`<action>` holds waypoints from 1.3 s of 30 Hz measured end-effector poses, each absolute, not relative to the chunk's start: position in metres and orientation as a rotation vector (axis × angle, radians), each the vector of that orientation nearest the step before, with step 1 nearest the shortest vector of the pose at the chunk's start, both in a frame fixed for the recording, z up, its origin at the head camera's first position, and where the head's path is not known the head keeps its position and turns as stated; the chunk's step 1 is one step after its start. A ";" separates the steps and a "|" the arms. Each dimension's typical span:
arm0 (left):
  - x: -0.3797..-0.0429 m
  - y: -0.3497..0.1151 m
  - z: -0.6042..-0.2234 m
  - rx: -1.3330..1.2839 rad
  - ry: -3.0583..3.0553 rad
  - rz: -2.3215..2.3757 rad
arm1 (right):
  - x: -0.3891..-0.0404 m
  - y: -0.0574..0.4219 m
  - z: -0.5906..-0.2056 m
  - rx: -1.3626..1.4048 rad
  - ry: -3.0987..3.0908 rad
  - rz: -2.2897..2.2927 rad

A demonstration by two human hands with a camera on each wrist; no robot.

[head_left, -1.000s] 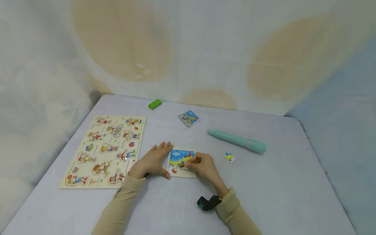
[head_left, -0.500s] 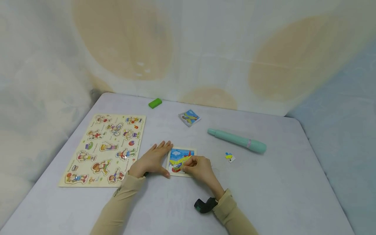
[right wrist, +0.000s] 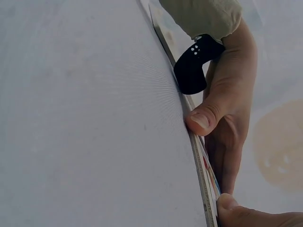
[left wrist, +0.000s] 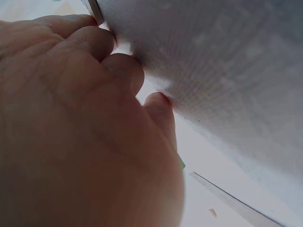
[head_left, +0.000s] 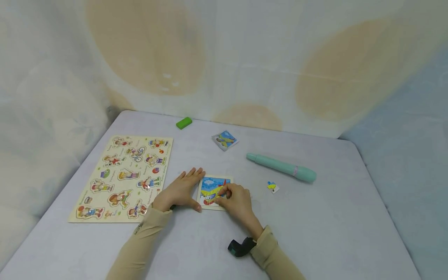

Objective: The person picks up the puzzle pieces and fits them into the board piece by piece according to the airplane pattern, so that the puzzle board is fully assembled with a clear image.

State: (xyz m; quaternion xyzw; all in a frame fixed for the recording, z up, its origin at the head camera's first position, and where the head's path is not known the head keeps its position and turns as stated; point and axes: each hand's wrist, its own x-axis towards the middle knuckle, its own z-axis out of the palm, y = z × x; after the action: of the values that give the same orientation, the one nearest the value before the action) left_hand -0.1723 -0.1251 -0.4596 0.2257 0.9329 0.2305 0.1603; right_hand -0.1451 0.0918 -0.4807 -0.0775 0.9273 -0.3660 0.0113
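A small square jigsaw board [head_left: 211, 182] with a yellow plane on blue sky lies in the middle of the table. My left hand [head_left: 180, 191] rests spread at its left side, fingers along the edge and thumb by the lower left corner. Over the board's lower right, my right hand [head_left: 238, 201] pinches a puzzle piece between thumb and index finger, low in the picture; the piece is mostly hidden by the fingers. In the right wrist view the board [right wrist: 201, 177] is seen edge-on, left thumb on its rim. One loose puzzle piece [head_left: 273, 187] lies to the right.
A large peg puzzle board [head_left: 131, 186] with cartoon children lies at the left, near my left wrist. Farther back are a green block [head_left: 184, 123] and a picture card [head_left: 225, 140]. A mint-green tube [head_left: 281, 166] lies right of the jigsaw board.
My right hand has moved slightly left and down with the puzzle piece, which has gone from tilted over the board into its lower part. The left hand stays in place.
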 end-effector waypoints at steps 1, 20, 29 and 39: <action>-0.172 -0.125 -0.460 0.644 2.664 0.659 | -0.145 0.092 -0.480 -0.245 2.891 -1.129; -0.174 -0.126 -0.464 0.654 2.667 0.655 | -0.155 0.110 -0.471 -0.278 2.582 -1.282; -0.175 -0.125 -0.464 0.644 2.654 0.644 | -0.171 0.167 -0.456 0.021 2.653 -1.388; -0.174 -0.125 -0.464 0.638 2.657 0.649 | -0.165 0.213 -0.446 0.219 2.909 -0.828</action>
State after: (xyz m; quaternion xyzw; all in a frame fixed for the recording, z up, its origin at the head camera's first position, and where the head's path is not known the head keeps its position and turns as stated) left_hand -0.1739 -0.1250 -0.4641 0.2239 0.9330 0.2278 0.1657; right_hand -0.1647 0.2135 -0.4462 0.0723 0.9579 -0.2725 0.0546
